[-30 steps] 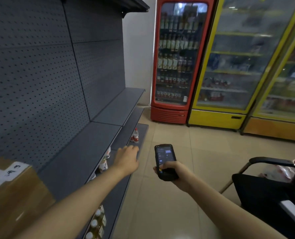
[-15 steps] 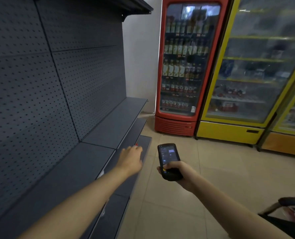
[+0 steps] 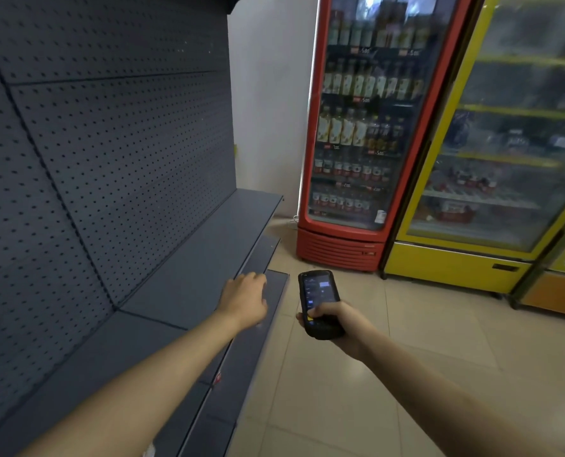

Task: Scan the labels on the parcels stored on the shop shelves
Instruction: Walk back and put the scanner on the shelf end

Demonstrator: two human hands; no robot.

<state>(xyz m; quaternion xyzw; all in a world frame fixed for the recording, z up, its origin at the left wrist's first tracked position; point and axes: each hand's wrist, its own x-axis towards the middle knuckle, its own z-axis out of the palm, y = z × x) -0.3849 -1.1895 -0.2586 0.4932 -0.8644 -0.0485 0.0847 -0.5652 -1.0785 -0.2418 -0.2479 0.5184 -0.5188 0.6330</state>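
My right hand (image 3: 335, 324) grips a black handheld scanner (image 3: 319, 301) with a lit screen, held upright over the tiled floor just right of the shelving. Stretched out over the front edge of the dark grey shelf (image 3: 192, 268), my left hand (image 3: 246, 300) is palm down with loose fingers and holds nothing. No parcel is in view; the shelf boards I can see are bare.
A dark perforated back panel (image 3: 109, 159) rises behind the shelves on the left. A red drinks fridge (image 3: 370, 133) stands ahead against the wall, with a yellow glass-door fridge (image 3: 492, 159) to its right. Beige floor tiles (image 3: 406, 341) spread between them.
The view has swung right and up: the cardboard parcel at lower left, the bottles on lower shelves and the black chair have left the frame. Both hands keep their pose.
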